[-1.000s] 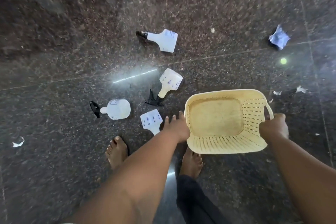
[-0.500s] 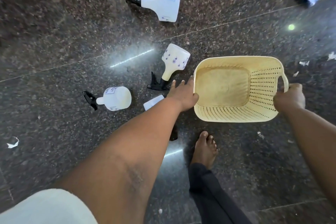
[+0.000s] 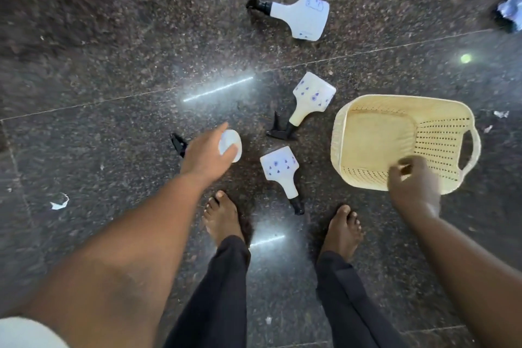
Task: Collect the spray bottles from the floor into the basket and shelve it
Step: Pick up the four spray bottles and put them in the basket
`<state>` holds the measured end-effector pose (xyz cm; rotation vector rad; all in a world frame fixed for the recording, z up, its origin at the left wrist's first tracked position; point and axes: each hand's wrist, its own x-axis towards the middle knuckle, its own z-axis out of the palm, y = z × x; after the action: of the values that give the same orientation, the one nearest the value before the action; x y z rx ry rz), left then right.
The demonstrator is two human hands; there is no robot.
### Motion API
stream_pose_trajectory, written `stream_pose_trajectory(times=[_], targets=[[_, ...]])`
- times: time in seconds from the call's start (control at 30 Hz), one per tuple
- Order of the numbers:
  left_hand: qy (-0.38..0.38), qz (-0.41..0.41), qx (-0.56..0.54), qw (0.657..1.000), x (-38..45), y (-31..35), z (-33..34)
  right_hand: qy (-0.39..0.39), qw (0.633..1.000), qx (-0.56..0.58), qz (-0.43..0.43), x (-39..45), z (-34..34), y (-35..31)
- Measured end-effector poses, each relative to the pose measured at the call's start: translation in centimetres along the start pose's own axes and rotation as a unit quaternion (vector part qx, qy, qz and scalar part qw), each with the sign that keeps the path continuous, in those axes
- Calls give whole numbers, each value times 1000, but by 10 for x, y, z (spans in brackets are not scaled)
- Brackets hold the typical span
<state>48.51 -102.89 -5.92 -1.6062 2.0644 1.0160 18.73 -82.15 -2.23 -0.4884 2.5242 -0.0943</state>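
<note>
Several white spray bottles with black triggers lie on the dark granite floor. One lies far off point(image 3: 299, 18), one in the middle point(image 3: 310, 99), one near my feet point(image 3: 279, 169). The leftmost bottle point(image 3: 232, 142) is partly under my left hand point(image 3: 207, 155), whose fingers are spread over it, not closed. The cream perforated basket point(image 3: 375, 132) stands empty on the floor at the right. My right hand point(image 3: 415, 188) hovers blurred over the basket's near rim, fingers loosely curled, holding nothing.
My bare feet point(image 3: 223, 217) stand just behind the near bottle. A crumpled blue paper point(image 3: 511, 9) lies at the far right. Small white paper scraps point(image 3: 59, 202) dot the floor.
Both hands have let go of the basket, which now rests on the floor. My left hand moved left onto the leftmost bottle; my right hand left the handle.
</note>
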Motion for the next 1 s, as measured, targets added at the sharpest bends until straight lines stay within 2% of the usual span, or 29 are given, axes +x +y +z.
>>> stream_pose_trajectory(times=[0.1, 0.17, 0.23, 0.3, 0.43, 0.53, 0.67, 0.8, 0.9, 1.0], targets=[[-67, -34, 147, 986, -2, -55, -4, -137, 988, -12, -68, -49, 35, -21], [-107, -60, 217, 968, 2, -82, 2, -243, 966, -46, -73, -66, 66, -29], [-115, -73, 239, 961, 9, -95, 7, -318, 943, -86, -49, -71, 95, -32], [-116, -78, 245, 959, 17, -102, 16, -345, 930, -124, -23, -70, 122, -34], [-108, -100, 247, 958, 33, -109, 34, -340, 923, -181, 2, -65, 162, -36], [-86, -98, 245, 961, 46, -116, 40, -321, 930, -179, -10, -59, 182, -38], [-62, -75, 265, 959, 65, -125, 49, -312, 934, -167, -58, -50, 192, -44], [-33, -28, 291, 956, 69, -120, 53, -272, 950, -139, -61, -51, 184, -45], [-53, -10, 278, 959, 53, -109, 46, -226, 962, -116, -96, -62, 168, -47], [-94, -62, 207, 972, 26, -88, 38, -169, 971, -94, -141, -77, 146, -53]])
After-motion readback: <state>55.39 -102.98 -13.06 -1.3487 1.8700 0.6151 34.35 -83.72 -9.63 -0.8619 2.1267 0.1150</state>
